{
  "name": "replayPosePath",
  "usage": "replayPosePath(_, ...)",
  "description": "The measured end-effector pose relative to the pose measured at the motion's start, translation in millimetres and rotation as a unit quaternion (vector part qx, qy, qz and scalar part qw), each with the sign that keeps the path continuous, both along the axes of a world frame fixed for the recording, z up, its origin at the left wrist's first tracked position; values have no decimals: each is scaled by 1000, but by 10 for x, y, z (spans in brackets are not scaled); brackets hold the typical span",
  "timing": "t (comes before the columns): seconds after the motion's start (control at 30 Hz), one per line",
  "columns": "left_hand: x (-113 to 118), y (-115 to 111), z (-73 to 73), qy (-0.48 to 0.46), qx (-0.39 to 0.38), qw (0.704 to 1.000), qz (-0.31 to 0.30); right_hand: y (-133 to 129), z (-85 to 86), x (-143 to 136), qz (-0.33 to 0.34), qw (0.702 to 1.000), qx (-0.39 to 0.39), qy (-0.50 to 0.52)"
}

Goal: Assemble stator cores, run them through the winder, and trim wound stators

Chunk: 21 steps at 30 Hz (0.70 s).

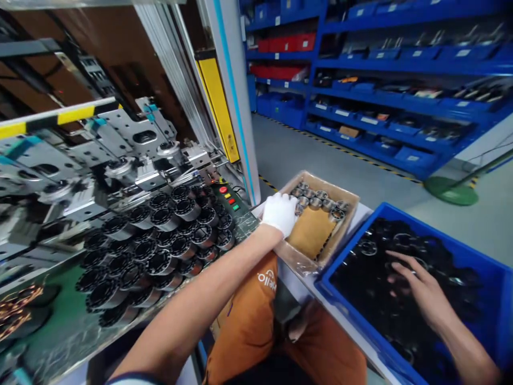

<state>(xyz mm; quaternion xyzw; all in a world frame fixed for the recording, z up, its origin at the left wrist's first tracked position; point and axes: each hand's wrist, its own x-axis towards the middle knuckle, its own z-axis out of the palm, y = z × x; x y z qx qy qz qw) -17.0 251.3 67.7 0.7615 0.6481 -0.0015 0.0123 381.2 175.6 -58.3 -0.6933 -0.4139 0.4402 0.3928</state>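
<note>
no part is showing between the parted fingers of the right hand (pixel 420 289); the left hand (pixel 278 215), gloved in white, is hiding its own contact, so whether it is clamping any metal rings (pixel 316 202) is going unseen. the stack of cylinders (pixel 160 262) is standing close beside the left forearm, so a careless elbow could be toppling its edge. the blue bin (pixel 351 242) is holding loose black parts (pixel 433 251) under the right hand; hurried groping could be scraping them. the cardboard box (pixel 339 191) is holding the rings, and a nudge from the glove could be tipping some. the left arm is reaching forward, palm down; the right forearm is slanting inward, its fingers curving slightly.
</note>
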Motion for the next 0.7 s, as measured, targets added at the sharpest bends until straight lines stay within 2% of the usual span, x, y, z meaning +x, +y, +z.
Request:
replayPosePath(0.07,227,279,-152,1,-21,1000,-21,-19,-12,6,17,998,6,52)
replayPosePath(0.17,419,681,-319,8,-59,998,-33,-39,-27,26,17,995,8,99)
replayPosePath(0.3,494,980,-361,12,-110,993,-41,-10,-78,90,25,989,2,143)
replayPosePath(0.37,498,1000,-328,2,-123,992,-41,7,-106,130,28,988,0,155)
replayPosePath(0.5,461,890,-229,-57,-119,991,-19,34,-148,192,19,988,-2,151)
replayPosePath(0.6,413,754,-167,-141,-103,985,5,47,-157,238,11,991,-6,133)
replayPosePath(0.7,333,487,-111,-262,-90,960,34,25,-148,272,8,995,-1,101)
